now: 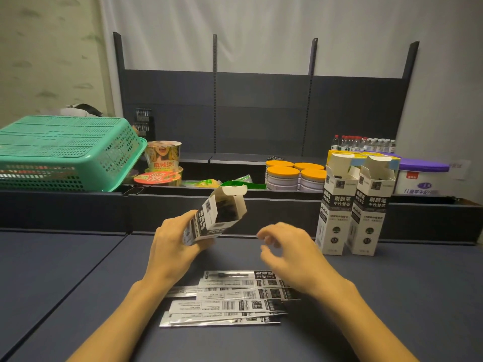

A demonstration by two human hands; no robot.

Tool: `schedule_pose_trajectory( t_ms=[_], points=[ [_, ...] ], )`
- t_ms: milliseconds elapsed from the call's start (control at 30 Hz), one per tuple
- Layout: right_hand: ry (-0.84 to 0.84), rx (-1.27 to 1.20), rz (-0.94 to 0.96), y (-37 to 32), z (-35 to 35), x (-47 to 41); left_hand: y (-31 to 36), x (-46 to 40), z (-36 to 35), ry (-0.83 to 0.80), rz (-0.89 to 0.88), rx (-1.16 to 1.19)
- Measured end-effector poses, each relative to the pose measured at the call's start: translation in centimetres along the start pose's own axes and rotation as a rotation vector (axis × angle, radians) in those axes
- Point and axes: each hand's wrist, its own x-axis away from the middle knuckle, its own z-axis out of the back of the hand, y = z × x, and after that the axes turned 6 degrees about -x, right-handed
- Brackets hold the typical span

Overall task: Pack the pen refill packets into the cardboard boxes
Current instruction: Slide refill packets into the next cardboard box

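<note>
Nearest us, refill packets (227, 301) lie heaped on the tabletop (78, 296). Above them our left hand (173, 250) grips a tilted open box (213, 216); our right hand (287, 250) hovers empty, fingers loosely curled. Two open boxes (351, 205) stand beyond.

Your held cardboard box (213, 218) is white and black with printed labels, tilted with its open top facing up and to the right, flap raised, dark contents visible inside. Two matching boxes (353, 205) stand upright side by side at your right, touching, top flaps open. The pen refill packets (235, 300), silver-white with barcodes, lie flat in an overlapping pile on the dark table (78, 283) before you.
</note>
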Motion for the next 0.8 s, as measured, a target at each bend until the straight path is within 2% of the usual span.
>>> schedule_pose_trajectory(
  t_ms=[100,200,533,667,800],
  points=[
    [-0.315,0.054,-0.176,0.5,0.2,0.3,-0.1,0.0,0.0,-0.011,0.010,0.006],
    [-0.444,0.117,-0.241,0.5,0.2,0.5,-0.1,-0.1,0.0,-0.010,0.016,0.004],
    [-0.353,0.179,-0.171,0.5,0.0,0.7,0.3,-0.1,0.2,-0.023,0.015,0.014],
    [-0.313,0.157,-0.197,0.7,-0.1,0.5,0.7,-0.1,0.4,-0.014,0.003,0.014],
    [-0.382,0.329,-0.223,1.0,-0.4,0.5,1.0,-0.1,0.6,-0.022,-0.012,0.024]
  ],
)
